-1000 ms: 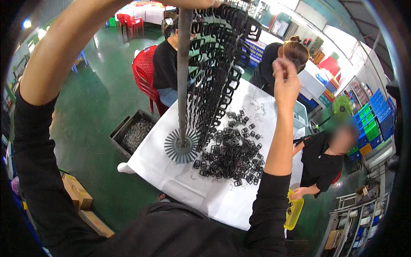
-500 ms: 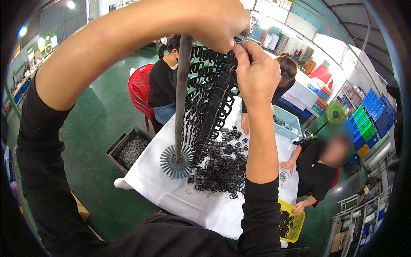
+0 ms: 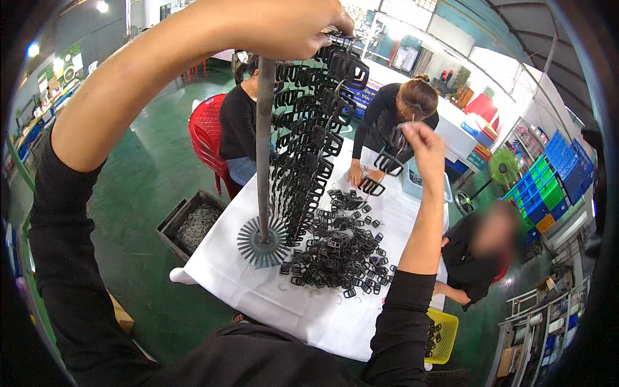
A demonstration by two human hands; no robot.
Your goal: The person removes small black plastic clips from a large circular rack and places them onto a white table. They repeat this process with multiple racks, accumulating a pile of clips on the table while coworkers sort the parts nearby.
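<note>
Left hand (image 3: 284,26) clenched at top of rack (image 3: 263,148), grip point hidden. Right hand (image 3: 422,145) raised, pinching hook with black buckles (image 3: 380,171). More buckles heaped on white bench (image 3: 225,271) beside rack base, details blurred.

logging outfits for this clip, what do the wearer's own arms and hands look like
Both arms wear black long sleeves pushed up toward the elbow, leaving the forearms bare. The left hand and right hand are bare: no gloves, and no watch, ring or wristband shows. The sleeves look plain, with no visible markings.
</note>
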